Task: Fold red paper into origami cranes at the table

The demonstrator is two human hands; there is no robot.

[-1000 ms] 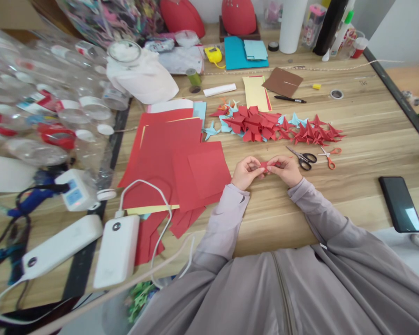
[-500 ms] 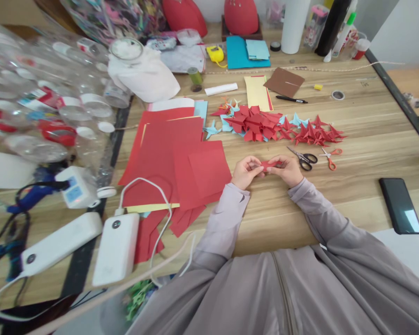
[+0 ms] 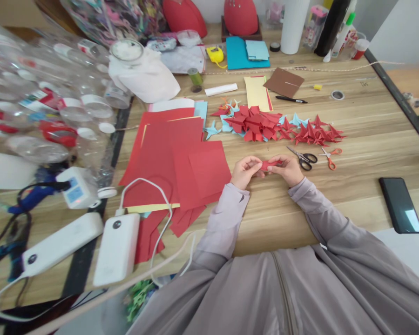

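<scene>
On my head feed, both bare hands meet over the pale wood-grained tabletop. I see the left hand pinching one end of a small, narrow folded strip of matte red paper between thumb and fingers; the right hand pinches its other end the same way. The strip sits between the fingertips, its folds too small for me to read. Just beyond lies a heap of crisp, sharp-pointed red folded-paper shapes, mixed with light-blue ones, and a four-armed light-blue paper star at its left. Near the right hand I have slim steel scissors with black looped handles and, further right, smaller scissors with orange handles. Left of the left hand, smooth flat red paper sheets overlap, a yellow edge showing beneath.
</scene>
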